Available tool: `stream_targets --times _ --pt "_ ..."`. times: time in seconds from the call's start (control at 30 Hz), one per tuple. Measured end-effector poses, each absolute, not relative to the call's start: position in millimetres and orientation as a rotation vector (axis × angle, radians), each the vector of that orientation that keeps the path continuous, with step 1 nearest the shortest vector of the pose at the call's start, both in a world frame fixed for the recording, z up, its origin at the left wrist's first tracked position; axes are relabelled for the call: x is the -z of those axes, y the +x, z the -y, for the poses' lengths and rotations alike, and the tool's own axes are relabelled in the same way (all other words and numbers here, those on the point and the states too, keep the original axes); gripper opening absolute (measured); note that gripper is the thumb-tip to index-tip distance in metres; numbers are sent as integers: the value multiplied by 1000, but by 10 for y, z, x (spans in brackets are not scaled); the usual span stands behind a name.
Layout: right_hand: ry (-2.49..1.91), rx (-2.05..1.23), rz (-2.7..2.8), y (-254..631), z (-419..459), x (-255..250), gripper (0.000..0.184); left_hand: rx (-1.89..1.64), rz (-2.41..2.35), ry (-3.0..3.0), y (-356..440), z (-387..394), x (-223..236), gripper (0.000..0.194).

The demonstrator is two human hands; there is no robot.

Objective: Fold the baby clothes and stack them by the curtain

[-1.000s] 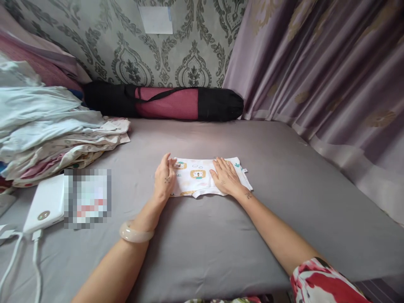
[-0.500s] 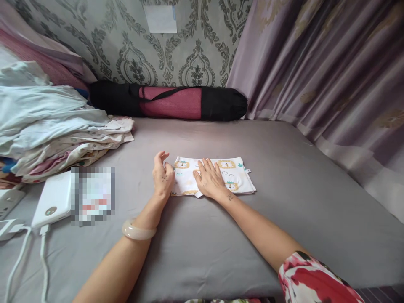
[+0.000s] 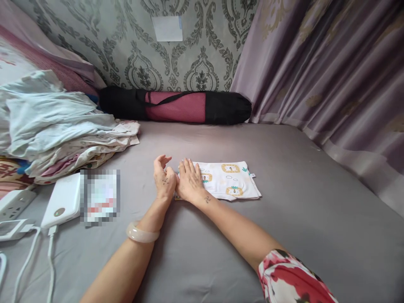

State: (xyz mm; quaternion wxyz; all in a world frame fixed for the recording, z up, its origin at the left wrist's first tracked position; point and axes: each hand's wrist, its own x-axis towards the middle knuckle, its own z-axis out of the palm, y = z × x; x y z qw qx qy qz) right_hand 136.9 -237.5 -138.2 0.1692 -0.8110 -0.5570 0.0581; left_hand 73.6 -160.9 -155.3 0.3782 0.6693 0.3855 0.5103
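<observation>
A folded white garment point(image 3: 217, 182) with a yellow lion print and a small tag at its right edge lies flat in front of me. My right hand point(image 3: 190, 181) rests palm down on its left part, fingers stretched out, hiding that part of the print. At the garment's left edge, my left hand point(image 3: 164, 179) stands on its side with fingers loosely bent and thumb apart from them, holding nothing visible. The two hands are close together, and the right one seems to touch the left thumb. A pale bangle point(image 3: 143, 232) circles my left wrist.
A heap of clothes point(image 3: 59, 113) lies at the left on the grey sheet point(image 3: 221, 252). Nearer me are a white power bank point(image 3: 62, 200) with a cable, a power strip point(image 3: 15, 204) and a blurred-out item point(image 3: 101, 198). A black and pink rolled bag point(image 3: 175, 107) lies along the wall.
My right hand has slid left across the garment to its left edge, beside my left hand, uncovering the middle print. My left hand stays in place; the whole view has shifted slightly.
</observation>
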Motion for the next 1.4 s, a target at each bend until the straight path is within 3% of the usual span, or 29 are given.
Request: stream_targets --times 0.23,0.43,0.57,0.93,1.17,1.4 --pt "-2330 -149 1641 1314 2337 1487 72 -1268 -986 1753 743 1613 1543 44" --pt "-2190 -122 1444 1394 2380 1440 52 -1275 -968 1963 727 1676 1498 39" --pt "-2170 -28 1386 1601 2618 1370 51 -1264 -941 2166 763 1778 1452 34" --pt "-2364 -107 1741 2198 3270 1392 59 -513 -798 2769 1376 2345 1539 44" --pt "-2342 -120 1654 2229 3292 1443 55 -526 -721 2805 1331 2252 1765 40" --pt "-2310 -191 1651 2331 3303 1439 53 -553 -694 2878 1297 2257 1714 41"
